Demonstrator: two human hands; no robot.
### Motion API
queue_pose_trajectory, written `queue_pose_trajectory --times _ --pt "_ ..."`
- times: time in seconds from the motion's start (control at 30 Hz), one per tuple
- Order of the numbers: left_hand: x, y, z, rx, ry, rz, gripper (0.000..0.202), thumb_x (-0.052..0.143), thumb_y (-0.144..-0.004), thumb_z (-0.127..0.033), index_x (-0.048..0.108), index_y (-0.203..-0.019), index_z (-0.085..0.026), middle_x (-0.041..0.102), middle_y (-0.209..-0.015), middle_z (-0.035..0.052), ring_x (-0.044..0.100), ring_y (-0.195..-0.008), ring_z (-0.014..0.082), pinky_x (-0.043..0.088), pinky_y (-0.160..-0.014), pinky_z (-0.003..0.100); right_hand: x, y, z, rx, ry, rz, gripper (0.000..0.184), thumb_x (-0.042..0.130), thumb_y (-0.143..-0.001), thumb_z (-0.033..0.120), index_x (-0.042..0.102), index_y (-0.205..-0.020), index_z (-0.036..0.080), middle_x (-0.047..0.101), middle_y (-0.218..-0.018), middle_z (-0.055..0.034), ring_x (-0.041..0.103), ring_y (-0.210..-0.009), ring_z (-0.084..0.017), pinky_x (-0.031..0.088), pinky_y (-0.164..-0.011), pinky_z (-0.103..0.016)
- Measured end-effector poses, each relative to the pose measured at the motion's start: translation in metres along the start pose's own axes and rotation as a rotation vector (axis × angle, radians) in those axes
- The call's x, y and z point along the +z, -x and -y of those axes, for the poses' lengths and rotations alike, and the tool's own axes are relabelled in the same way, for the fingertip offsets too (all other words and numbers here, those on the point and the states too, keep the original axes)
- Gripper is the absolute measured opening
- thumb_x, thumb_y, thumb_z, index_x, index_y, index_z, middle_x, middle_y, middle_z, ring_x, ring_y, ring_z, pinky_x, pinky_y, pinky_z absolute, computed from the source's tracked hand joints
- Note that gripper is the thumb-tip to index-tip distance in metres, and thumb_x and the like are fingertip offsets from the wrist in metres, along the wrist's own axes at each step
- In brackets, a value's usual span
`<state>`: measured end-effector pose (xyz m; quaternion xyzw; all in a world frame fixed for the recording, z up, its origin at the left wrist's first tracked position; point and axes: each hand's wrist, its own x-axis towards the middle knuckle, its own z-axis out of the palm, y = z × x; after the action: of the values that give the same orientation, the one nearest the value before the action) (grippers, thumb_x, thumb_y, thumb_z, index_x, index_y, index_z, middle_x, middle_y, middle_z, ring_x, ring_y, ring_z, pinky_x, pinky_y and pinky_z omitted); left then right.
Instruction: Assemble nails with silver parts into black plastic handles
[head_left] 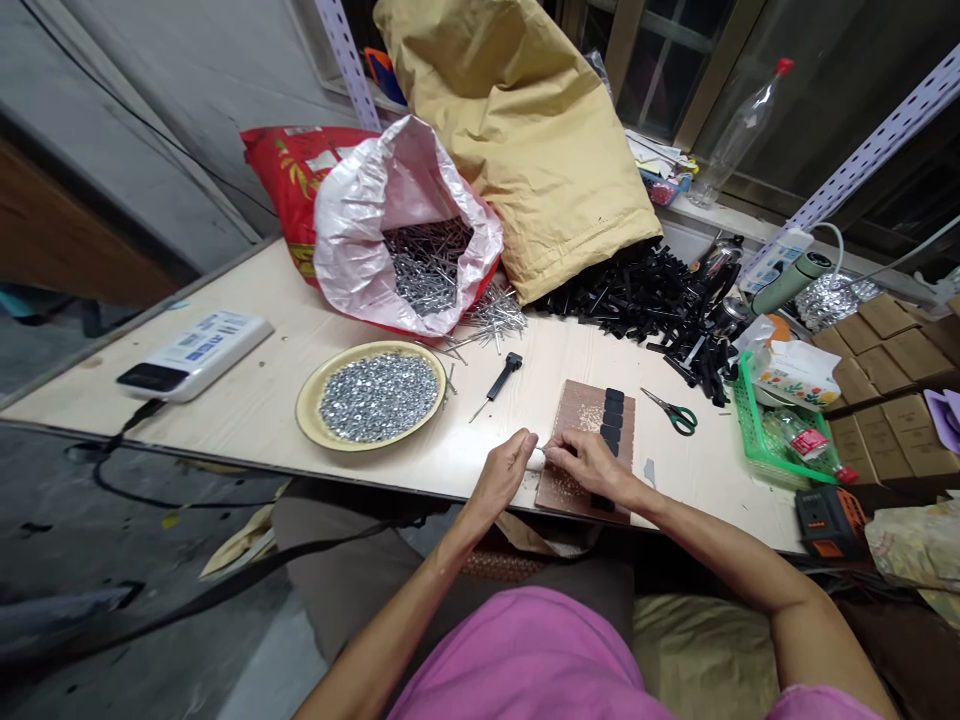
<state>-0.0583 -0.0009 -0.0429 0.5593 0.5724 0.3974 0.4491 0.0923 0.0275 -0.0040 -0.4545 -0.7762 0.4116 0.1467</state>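
My left hand (510, 468) and my right hand (589, 462) meet near the table's front edge, fingertips pinched together. Between them shows a thin metal pin (540, 449); its ends are hidden in the fingers. My right hand is over a brown board (571, 400) strewn with pale crumbs, where several black plastic pieces (611, 420) lie in a row. Beyond my hands lies a black plastic piece with a metal pin sticking out (504, 378). To the left stands a yellow dish (309, 428) full of small shiny metal parts.
Behind the dish, an open red bag (289, 180) spills metal pins. A big tan sack (525, 130) leans over a heap of black plastic parts (637, 290). Green-handled scissors (679, 415), a green basket (750, 420) and small cardboard boxes (885, 315) are right; a white power bank (202, 350) is left.
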Motion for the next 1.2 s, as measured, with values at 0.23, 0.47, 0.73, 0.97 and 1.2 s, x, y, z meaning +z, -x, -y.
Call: queue_pose_trajectory --times 0.23,0.47,0.73,0.97,1.2 --pt "0.000 0.000 0.000 -0.081 0.195 0.107 0.044 0.032 -0.081 -0.063 0.033 -0.063 -0.023 0.025 -0.055 -0.0073 0.026 -0.049 0.0104 0.023 -0.045 0.023 -0.003 -0.005 -0.009 0.126 -0.281 0.021 0.022 0.056 -0.079 0.034 0.055 -0.066 0.015 0.050 -0.057 0.0051 0.041 -0.050 -0.007 0.032 -0.048 -0.019" --pt "-0.002 0.003 -0.008 -0.211 0.378 0.226 0.049 0.040 -0.075 -0.070 0.032 -0.066 -0.023 0.020 -0.054 -0.0097 0.017 -0.044 0.0065 0.013 -0.041 0.019 -0.009 0.002 -0.006 -0.041 -0.006 -0.080 0.016 0.053 -0.084 0.022 0.062 -0.073 0.015 0.062 -0.070 0.0008 0.054 -0.066 -0.012 0.041 -0.063 -0.023" --pt "-0.008 0.003 -0.015 -0.253 0.468 0.330 0.047 0.041 -0.075 -0.069 0.038 -0.071 -0.022 0.015 -0.053 -0.0112 0.009 -0.042 0.0054 0.008 -0.039 0.018 -0.015 0.010 -0.003 -0.193 0.231 -0.148 0.013 0.052 -0.088 0.018 0.063 -0.082 0.017 0.062 -0.078 -0.0019 0.056 -0.074 -0.014 0.042 -0.069 -0.024" --pt "-0.009 0.003 -0.018 -0.264 0.476 0.362 0.050 0.047 -0.073 -0.069 0.039 -0.069 -0.021 0.017 -0.053 -0.0111 0.011 -0.042 0.0044 0.008 -0.038 0.016 -0.013 0.013 -0.006 -0.260 0.257 -0.154 0.014 0.050 -0.089 0.019 0.062 -0.082 0.017 0.060 -0.078 -0.0025 0.055 -0.074 -0.014 0.042 -0.068 -0.025" --pt "0.001 0.001 -0.010 -0.133 0.187 0.138 0.041 0.031 -0.085 -0.056 0.052 -0.088 -0.020 0.039 -0.060 -0.0052 0.037 -0.045 0.0101 0.031 -0.039 0.021 -0.043 0.026 -0.034 -0.159 0.372 -0.329 0.013 0.051 -0.090 0.021 0.064 -0.087 0.020 0.060 -0.085 -0.0020 0.058 -0.077 -0.013 0.043 -0.067 -0.023"
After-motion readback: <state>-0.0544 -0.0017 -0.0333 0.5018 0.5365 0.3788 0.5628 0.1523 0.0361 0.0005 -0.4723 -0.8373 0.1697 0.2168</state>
